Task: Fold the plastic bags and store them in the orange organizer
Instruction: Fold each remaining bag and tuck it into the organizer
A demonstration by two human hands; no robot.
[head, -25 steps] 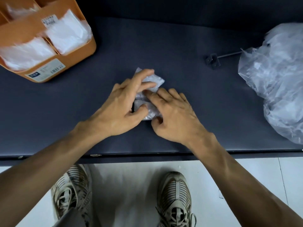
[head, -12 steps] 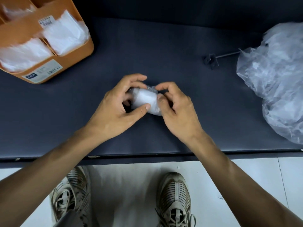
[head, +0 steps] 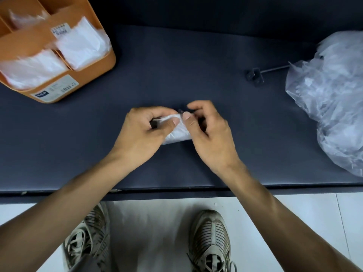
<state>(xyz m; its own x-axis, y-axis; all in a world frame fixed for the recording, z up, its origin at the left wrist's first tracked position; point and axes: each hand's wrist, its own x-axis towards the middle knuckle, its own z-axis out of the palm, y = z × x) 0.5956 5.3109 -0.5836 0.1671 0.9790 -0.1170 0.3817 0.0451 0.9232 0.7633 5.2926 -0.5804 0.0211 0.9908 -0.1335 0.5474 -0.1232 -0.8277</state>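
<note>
At mid-surface, both hands close together: left hand [head: 145, 130] and right hand [head: 208, 130] each pinch the small folded plastic bag [head: 177, 132], thumbs on top, bundle held just over the dark surface [head: 176, 75]. Orange organizer [head: 94, 75] sits far left, compartments holding white folded bags. Loose bag heap [head: 332, 99] far right, a metal bracket [head: 255, 75] beside it. Risk, as I judge it: slick film springs open if either pinch loosens during the carry left.
</note>
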